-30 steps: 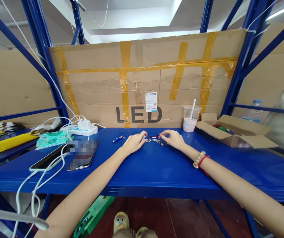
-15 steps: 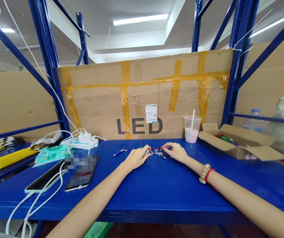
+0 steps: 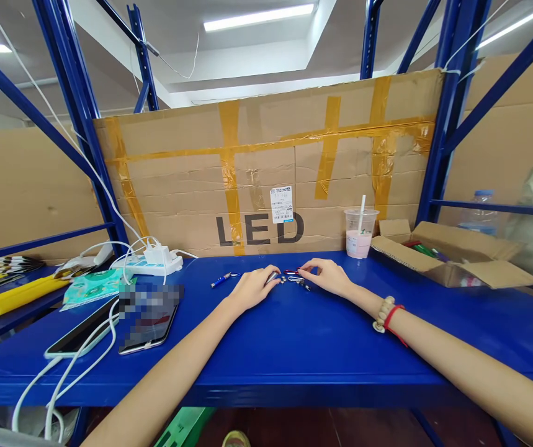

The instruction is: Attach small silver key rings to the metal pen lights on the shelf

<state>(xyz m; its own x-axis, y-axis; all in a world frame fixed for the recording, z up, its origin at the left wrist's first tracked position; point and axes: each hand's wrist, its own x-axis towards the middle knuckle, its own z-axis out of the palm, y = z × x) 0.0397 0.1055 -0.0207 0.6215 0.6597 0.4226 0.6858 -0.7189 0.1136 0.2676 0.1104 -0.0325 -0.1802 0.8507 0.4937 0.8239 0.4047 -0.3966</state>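
My left hand (image 3: 257,287) rests on the blue shelf top with curled fingers closed on a small dark, silvery piece (image 3: 272,277), its kind too small to tell. Across from it, my right hand (image 3: 326,277) has thumb and forefinger pinched at the end of a small slim red piece (image 3: 291,272). Between the hands lie small silver metal pieces (image 3: 298,280), which look like clips or key-ring parts. Left of my left hand sits a slim blue piece with a metal end (image 3: 222,280), apart from the others.
Two phones (image 3: 152,332) with white cables and a power strip (image 3: 147,264) occupy the left. A cup with a straw (image 3: 358,239) stands at the back right, beside an open cardboard box (image 3: 452,267). A taped cardboard sheet (image 3: 192,186) walls the back.
The head view has tilted slightly, so everything sits a little higher, and a shoe now shows at the bottom. Both hands keep nearly the same place and grip.
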